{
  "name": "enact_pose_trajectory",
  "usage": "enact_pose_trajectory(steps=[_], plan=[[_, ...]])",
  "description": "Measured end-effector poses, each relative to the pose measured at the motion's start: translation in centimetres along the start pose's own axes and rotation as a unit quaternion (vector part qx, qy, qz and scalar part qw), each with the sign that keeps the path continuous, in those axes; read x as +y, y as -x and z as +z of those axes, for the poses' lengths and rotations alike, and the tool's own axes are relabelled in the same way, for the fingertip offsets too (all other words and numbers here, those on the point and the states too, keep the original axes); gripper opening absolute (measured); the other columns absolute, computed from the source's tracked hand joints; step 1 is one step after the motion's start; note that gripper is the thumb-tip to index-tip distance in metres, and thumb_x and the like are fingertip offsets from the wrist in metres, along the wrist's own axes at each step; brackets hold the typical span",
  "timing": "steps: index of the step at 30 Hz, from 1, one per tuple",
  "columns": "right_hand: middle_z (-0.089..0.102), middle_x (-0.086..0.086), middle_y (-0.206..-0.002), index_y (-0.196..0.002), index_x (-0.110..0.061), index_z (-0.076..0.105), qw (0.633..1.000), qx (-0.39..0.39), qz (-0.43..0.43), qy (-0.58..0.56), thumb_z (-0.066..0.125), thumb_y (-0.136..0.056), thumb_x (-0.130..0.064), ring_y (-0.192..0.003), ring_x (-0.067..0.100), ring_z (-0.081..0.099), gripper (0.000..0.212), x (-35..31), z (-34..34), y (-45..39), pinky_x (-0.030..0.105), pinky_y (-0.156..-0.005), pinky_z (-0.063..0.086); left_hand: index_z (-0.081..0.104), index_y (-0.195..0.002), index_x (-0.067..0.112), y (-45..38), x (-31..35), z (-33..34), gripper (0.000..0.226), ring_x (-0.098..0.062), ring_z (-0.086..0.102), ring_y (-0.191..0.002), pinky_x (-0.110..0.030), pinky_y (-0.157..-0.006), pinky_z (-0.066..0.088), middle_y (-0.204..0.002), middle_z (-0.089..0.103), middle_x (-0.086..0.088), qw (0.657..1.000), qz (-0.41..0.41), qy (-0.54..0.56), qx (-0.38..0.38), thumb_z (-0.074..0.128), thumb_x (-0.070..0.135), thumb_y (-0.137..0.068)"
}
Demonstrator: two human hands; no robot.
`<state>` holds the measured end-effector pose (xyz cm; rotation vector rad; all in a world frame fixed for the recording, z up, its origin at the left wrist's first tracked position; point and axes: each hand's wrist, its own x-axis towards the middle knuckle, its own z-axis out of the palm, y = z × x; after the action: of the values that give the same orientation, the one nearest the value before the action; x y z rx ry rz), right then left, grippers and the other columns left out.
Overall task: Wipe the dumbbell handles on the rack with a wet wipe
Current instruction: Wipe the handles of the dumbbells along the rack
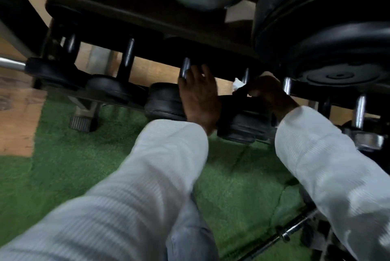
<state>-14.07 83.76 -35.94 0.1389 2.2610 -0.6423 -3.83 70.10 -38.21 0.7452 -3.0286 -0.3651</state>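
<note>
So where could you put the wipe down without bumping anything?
The green mat left of the left sleeve is bare, out to the rack foot. There is a smaller bare patch between the two sleeves. The rack is crowded: dumbbells sit side by side, with the left hand and the right hand among them.

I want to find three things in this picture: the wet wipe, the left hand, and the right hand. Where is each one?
wet wipe [238, 84]: head view, white corner showing beside the right hand.
left hand [199, 94]: head view, back of the hand.
right hand [269, 92]: head view, knuckles, fingers curled round the wipe.
</note>
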Motion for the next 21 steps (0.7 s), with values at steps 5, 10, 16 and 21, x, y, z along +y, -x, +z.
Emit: enact_pose_trajectory(steps=[5, 10, 16, 21], plan=[[0.070, 0.015, -0.117, -0.112, -0.006, 0.072, 0.982, 0.103, -0.089, 0.134, 0.080, -0.086, -0.034, -0.111, 0.032, 0.066, 0.040, -3.7, 2.7, 0.6, 0.040, -0.096, 0.051, 0.061, -0.106, 0.004, -1.4, -9.0, -1.4, 0.045, -0.039, 0.056, -0.100, -0.047, -0.086, 0.040, -0.107, 0.061, -0.019, 0.983, -0.169, 0.047, 0.060, 0.036, 0.032, -0.080], [0.065, -0.010, -0.058, -0.064, -0.023, 0.074, 0.980, -0.051, -0.187, -0.036, 0.088, -0.076, -0.026, -0.053, -0.002, 0.059, 0.019, -8.1, 7.2, -0.2, 0.020, -0.054, 0.045, 0.063, -0.097, 0.004, -1.1, -9.3, -1.2, 0.034, -0.039, 0.057, -0.095, -0.043, -0.086, 0.038, -0.099, 0.063, -0.017, 0.948, -0.223, 0.189, 0.126, 0.045, 0.021, -0.074], [0.061, -0.004, -0.064, -0.057, -0.013, 0.066, 0.995, -0.020, -0.094, 0.014, 0.086, -0.070, -0.056, -0.066, 0.011, 0.060, 0.049, -9.3, 9.2, -2.1, 0.017, -0.067, 0.042, 0.061, -0.096, 0.008, -1.3, -9.3, -1.5, 0.026, -0.036, 0.056, -0.093, -0.043, -0.084, 0.039, -0.096, 0.063, -0.014, 0.950, -0.213, 0.199, 0.115, 0.050, 0.018, -0.075], [0.072, 0.009, -0.089, -0.093, -0.003, 0.074, 0.997, -0.048, -0.065, 0.001, 0.077, -0.058, -0.040, -0.087, 0.022, 0.069, 0.050, -9.3, 8.9, -2.8, 0.024, -0.071, 0.049, 0.061, -0.096, 0.009, -1.3, -9.1, -1.6, 0.027, -0.034, 0.057, -0.092, -0.043, -0.082, 0.041, -0.096, 0.063, -0.012, 0.951, -0.209, 0.199, 0.111, 0.049, 0.021, -0.075]])
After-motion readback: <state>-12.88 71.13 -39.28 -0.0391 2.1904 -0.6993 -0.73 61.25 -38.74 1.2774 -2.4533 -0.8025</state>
